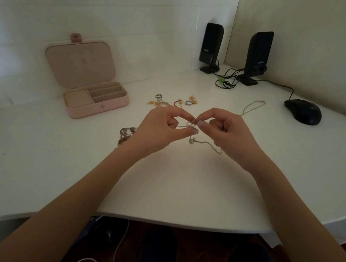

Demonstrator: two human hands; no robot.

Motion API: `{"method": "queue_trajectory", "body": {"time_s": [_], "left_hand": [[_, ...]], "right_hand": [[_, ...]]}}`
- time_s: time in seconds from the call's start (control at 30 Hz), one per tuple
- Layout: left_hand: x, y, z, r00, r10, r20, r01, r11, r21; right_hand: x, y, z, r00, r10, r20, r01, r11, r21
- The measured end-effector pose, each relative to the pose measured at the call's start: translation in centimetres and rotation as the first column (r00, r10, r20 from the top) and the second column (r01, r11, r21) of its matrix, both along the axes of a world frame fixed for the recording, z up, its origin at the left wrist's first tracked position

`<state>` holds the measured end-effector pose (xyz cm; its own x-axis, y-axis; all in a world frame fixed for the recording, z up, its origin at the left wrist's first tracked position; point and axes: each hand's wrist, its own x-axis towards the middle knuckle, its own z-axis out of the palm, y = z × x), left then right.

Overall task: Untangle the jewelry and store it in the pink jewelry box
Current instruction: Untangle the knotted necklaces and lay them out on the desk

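Observation:
My left hand [163,126] and my right hand [227,131] meet above the middle of the white desk [173,183]. Both pinch a knot in a thin silver chain [205,143] between thumb and fingertips. The chain's loose end trails on the desk below my right hand. A gold chain [252,106] lies behind my right hand. Several rings and small gold and red pieces [174,101] lie behind my hands. A pinkish beaded piece [125,133] lies left of my left wrist. The pink jewelry box [95,102] stands open at the back left.
Two black speakers [210,48] [257,56] with coiled cables [225,81] stand at the back right corner. A black computer mouse [303,111] lies at the right. The desk's front edge [180,223] curves near my lap.

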<state>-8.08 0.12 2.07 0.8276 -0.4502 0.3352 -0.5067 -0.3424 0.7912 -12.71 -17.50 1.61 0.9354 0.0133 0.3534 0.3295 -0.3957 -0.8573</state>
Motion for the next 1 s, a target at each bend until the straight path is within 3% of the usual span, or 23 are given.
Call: {"method": "queue_trajectory", "body": {"time_s": [0.17,0.4,1.0], "left_hand": [[-0.1,-0.5,0.1,0.999,-0.029,-0.037,0.028,0.998,-0.048],[0.8,0.6,0.4,0.995,0.051,-0.091,-0.065,0.985,-0.161],[0.4,1.0,0.4,0.993,-0.026,-0.113,0.015,0.995,-0.101]], "right_hand": [[-0.1,0.0,0.1,1.0,0.011,-0.014,-0.01,0.999,0.035],[-0.2,-0.4,0.2,0.996,-0.075,-0.046,0.076,0.997,0.024],[0.0,-0.5,0.3,0.993,-0.085,-0.079,0.092,0.991,0.097]]}}
